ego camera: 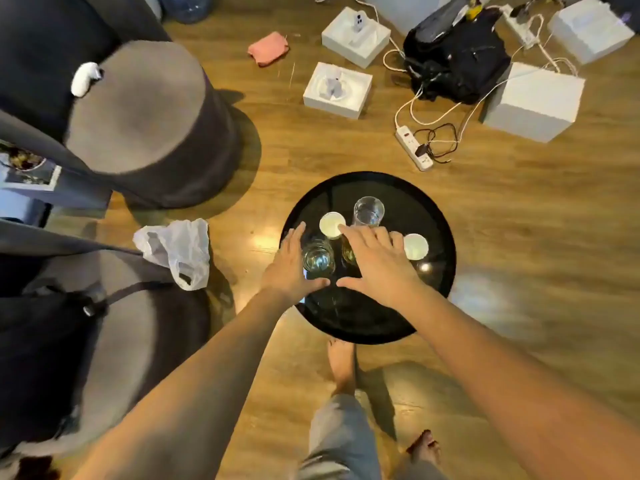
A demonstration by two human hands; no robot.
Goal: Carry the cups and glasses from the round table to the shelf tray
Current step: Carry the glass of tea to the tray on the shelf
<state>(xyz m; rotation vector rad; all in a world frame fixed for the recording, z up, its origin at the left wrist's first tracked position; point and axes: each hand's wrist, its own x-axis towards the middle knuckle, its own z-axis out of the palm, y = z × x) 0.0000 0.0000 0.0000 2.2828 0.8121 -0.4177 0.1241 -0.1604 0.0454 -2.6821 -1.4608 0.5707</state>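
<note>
Both hands [289,263] [377,263] spread open (empty) over 2 glasses [318,259].

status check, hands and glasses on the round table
Left hand open beside near glass. Right hand open over amber glass. Nothing lifted.

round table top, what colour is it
Glossy black round table, reflecting the room lights; the head view looks straight down on it.

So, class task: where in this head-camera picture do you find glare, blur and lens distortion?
Head view: bright glare on the wooden floor left of the round table and a small highlight on its black top; the floor at right is smeared by motion blur; wide-angle distortion bends the round stool and stretches both forearms.
</note>
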